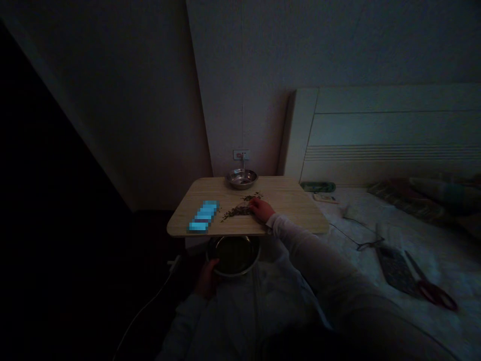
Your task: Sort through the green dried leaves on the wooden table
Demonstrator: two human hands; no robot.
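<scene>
In a dim bedroom, two hands work at one wooden surface (296, 200): the right hand (262, 209), fingers bent, touches small dark pieces (240, 211), too many to count, near one metal bowl (241, 179) and one lit phone (203, 216), while the left hand (206, 279) grips one round pan (233, 256) below.

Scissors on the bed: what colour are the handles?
The handles are red, seen best in the head view.
</scene>
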